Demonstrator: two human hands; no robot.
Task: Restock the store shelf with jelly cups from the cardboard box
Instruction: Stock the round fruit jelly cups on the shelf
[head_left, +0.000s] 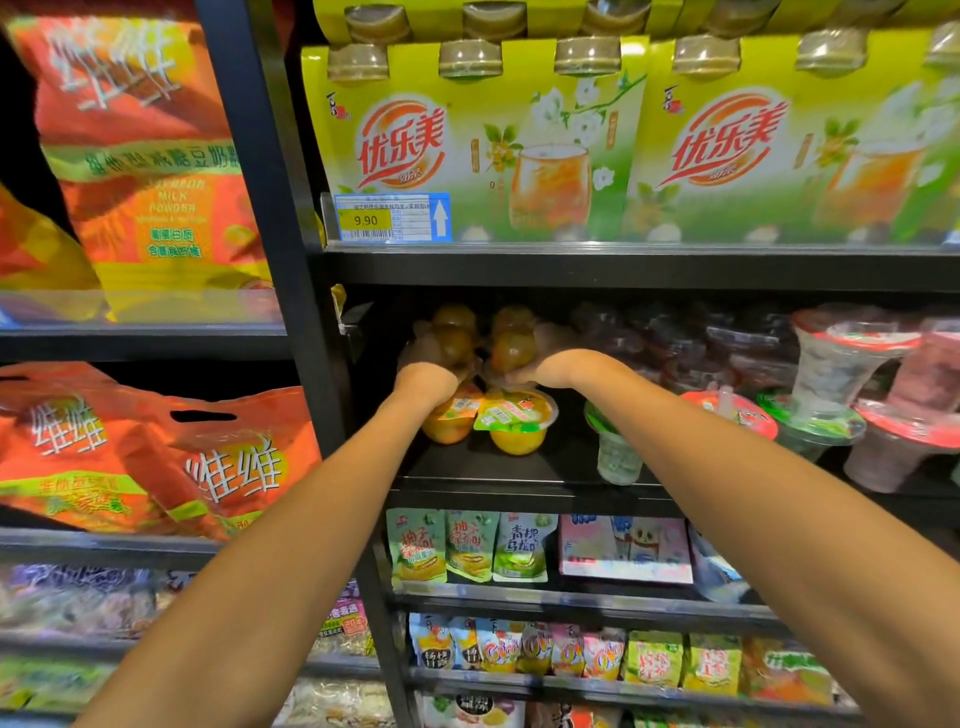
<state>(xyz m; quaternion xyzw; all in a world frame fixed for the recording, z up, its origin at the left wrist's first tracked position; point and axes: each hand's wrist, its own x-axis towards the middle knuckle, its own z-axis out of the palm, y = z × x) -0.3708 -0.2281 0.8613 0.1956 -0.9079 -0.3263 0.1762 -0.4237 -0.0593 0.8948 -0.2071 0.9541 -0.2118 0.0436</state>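
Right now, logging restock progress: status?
Left hand and right hand each placing jelly cups atop orange cups. Shelf front clear. Box unseen.

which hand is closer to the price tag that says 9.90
Left. The left hand is deep in the jelly shelf, almost straight below the price tag; the right hand reaches into the same shelf further right.

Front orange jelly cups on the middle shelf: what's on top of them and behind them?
Stacked above the front orange jelly cups are more cups, with the left hand and right hand on them. Behind the stack it is dark, so further rows cannot be seen.
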